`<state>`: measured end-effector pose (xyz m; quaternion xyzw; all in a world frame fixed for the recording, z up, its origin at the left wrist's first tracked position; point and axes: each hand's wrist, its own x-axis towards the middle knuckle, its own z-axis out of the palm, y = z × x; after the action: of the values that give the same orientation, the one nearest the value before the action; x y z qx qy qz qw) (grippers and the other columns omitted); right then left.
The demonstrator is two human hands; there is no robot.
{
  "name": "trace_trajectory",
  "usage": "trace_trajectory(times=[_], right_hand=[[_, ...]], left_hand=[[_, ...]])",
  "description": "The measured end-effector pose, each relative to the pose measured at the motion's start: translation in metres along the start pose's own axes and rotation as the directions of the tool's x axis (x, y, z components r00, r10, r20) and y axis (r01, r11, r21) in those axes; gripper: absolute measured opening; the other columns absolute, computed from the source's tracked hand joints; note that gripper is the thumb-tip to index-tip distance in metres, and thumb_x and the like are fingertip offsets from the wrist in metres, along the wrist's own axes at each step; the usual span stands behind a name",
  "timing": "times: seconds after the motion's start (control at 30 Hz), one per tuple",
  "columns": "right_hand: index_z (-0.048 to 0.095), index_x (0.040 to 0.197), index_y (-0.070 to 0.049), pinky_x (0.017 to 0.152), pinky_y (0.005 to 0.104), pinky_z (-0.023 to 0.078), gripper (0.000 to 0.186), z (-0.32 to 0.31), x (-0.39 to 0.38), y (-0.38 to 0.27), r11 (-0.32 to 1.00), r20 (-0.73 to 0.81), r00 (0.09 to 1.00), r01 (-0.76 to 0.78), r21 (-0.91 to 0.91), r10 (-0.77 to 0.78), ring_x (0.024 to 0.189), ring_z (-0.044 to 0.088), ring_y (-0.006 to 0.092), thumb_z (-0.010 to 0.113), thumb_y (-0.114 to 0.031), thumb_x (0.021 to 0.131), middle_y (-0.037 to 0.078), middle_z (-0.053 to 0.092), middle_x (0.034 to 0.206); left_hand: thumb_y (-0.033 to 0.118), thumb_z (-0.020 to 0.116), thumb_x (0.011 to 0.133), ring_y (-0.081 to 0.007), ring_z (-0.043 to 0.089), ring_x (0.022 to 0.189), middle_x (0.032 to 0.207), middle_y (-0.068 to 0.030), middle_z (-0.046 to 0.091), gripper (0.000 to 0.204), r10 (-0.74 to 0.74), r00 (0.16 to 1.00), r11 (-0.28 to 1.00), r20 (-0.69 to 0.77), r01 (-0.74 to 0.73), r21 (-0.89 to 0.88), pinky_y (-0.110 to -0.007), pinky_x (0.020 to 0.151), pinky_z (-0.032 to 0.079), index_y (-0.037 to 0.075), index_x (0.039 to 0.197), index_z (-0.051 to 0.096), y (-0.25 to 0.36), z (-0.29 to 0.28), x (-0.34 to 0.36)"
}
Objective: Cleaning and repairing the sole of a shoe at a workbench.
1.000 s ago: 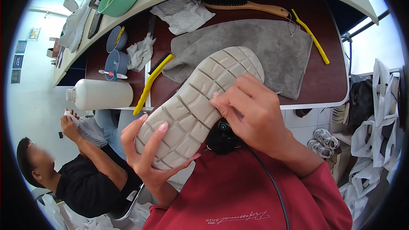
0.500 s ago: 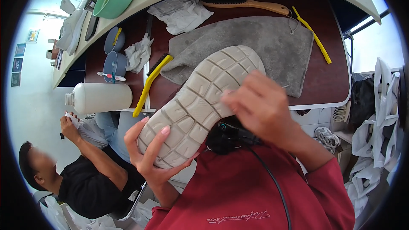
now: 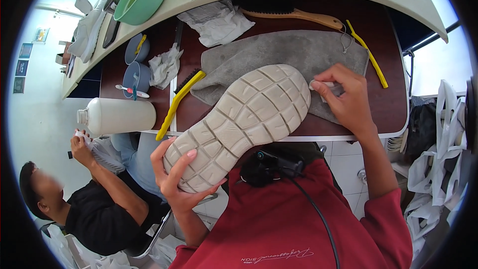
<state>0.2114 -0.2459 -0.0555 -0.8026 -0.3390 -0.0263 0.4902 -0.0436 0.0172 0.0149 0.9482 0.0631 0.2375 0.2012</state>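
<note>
A shoe (image 3: 239,117) is held with its off-white, grooved sole turned up toward me. My left hand (image 3: 177,169) grips one end of it, fingers spread over the sole. Just past the other end of the sole, my right hand (image 3: 346,97) pinches a small white wad (image 3: 323,85), perhaps tissue or cloth. That hand is slightly apart from the shoe, above a grey towel (image 3: 284,45) spread on the dark red table (image 3: 368,128). The shoe's upper is mostly hidden beneath the sole.
Left on the table are a yellow-handled brush (image 3: 174,107), crumpled tissue (image 3: 166,67), two blue-grey bowls (image 3: 135,73) and a white bottle (image 3: 122,115). A wooden brush (image 3: 313,17) and yellow stick (image 3: 371,55) lie farther back. A co-worker (image 3: 107,204) sits at left, holding a shoe.
My right hand has moved from the middle of the sole to the right, off the shoe's far end. The left hand keeps its hold, and the view has shifted slightly.
</note>
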Motion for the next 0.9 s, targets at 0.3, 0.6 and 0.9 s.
trace_trajectory(times=[0.3,0.6,0.9], right_hand=[[0.066,0.092,-0.001,0.070,0.0293,0.050,0.018,0.001,0.011,0.004,0.964,0.015,0.989,-0.147,0.224,0.148,0.078,0.067,0.0163,0.078,-0.011,0.084,0.008,0.069,0.082],[0.066,0.092,-0.002,0.068,0.0327,0.049,0.015,0.005,0.018,0.001,0.984,0.074,0.995,-0.079,0.162,0.068,0.076,0.065,0.0233,0.076,-0.005,0.082,0.009,0.067,0.080],[0.066,0.086,-0.003,0.061,0.0332,0.048,0.017,0.027,0.005,-0.071,0.983,-0.023,0.986,0.167,0.079,-0.165,0.069,0.061,0.0248,0.079,0.004,0.076,0.008,0.066,0.079]], left_hand=[[0.044,0.095,0.048,-0.0411,0.058,0.117,0.130,-0.0270,0.054,0.083,-0.032,0.999,0.999,0.002,0.032,-0.016,-0.049,0.099,0.046,0.009,0.119,0.070,-0.008,0.002,0.000],[0.041,0.094,0.047,-0.0410,0.058,0.115,0.128,-0.0270,0.055,0.081,-0.046,0.999,0.999,0.001,0.046,-0.008,-0.050,0.098,0.046,0.009,0.117,0.071,-0.006,0.001,0.007],[0.041,0.096,0.043,-0.0405,0.060,0.111,0.126,-0.0254,0.055,0.081,-0.024,0.999,1.000,-0.026,0.024,-0.004,-0.048,0.092,0.050,0.011,0.115,0.073,0.013,-0.004,0.008]])
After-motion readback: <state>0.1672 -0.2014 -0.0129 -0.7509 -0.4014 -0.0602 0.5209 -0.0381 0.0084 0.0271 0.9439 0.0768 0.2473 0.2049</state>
